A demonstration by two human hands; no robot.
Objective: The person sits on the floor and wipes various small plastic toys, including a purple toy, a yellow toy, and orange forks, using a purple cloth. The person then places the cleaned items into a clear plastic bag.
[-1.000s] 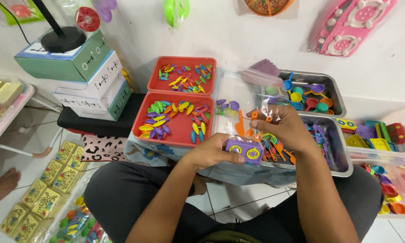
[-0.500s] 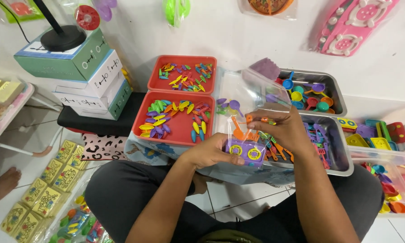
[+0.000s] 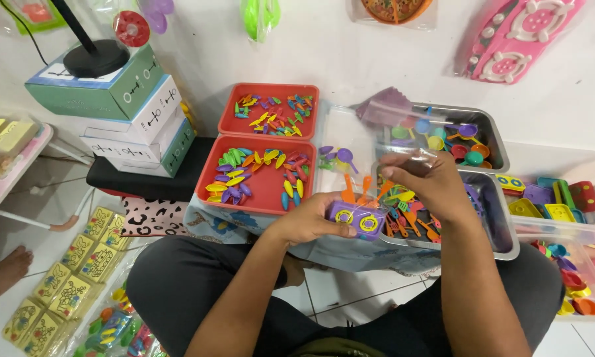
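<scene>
My left hand (image 3: pixel 308 223) grips a purple toy stove (image 3: pixel 355 219) over my lap; my right hand (image 3: pixel 424 185) pinches the mouth of a clear plastic bag (image 3: pixel 376 132) above it, with orange utensils (image 3: pixel 357 190) standing between; step in hand appears to be bagging; next, the mouth wants widening; metal tray (image 3: pixel 502 228) crowds the right; red trays (image 3: pixel 261 188) lie left.

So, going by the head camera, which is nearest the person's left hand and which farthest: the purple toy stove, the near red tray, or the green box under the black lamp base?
1. Purple toy stove, held in left hand.
2. Near red tray, just beyond.
3. Green box, far upper left.
</scene>
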